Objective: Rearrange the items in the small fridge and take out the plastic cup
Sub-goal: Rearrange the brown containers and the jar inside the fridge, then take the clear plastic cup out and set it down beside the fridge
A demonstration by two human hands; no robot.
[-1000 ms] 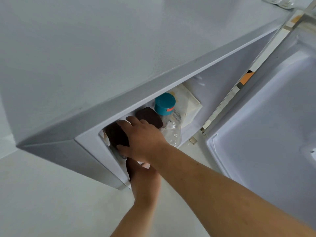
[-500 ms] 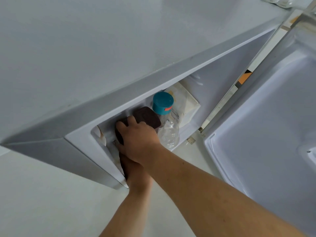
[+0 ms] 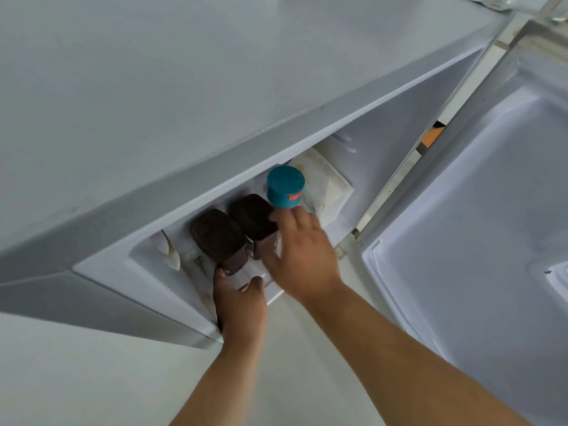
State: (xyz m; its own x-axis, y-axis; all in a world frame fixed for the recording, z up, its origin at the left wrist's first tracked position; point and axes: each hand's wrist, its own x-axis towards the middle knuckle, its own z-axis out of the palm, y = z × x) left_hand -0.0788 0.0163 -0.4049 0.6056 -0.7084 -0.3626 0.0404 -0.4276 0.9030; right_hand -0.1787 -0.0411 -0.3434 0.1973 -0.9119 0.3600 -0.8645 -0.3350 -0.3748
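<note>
I look down over the top of the small fridge (image 3: 184, 103) into its open front. Two jars with dark brown lids stand side by side: the left jar (image 3: 215, 235) and the right jar (image 3: 253, 218). To their right is a clear bottle with a teal cap (image 3: 284, 186). My left hand (image 3: 241, 309) reaches in from below, with fingers and thumb wrapped around the left jar's body. My right hand (image 3: 302, 256) is blurred, with fingers spread, and its fingertips touch the right jar and the bottle just under the cap. I cannot pick out a plastic cup with certainty.
A white packet (image 3: 325, 182) lies behind the bottle at the fridge's right wall. A curved white object (image 3: 167, 250) sits at the left inside wall. The open fridge door (image 3: 476, 210) fills the right side, its inner panel facing me. Pale floor (image 3: 76, 379) lies below.
My right hand has come off the left jar's lid and moved right toward the teal-capped bottle. Both brown lids now show. My left hand stays under the left jar.
</note>
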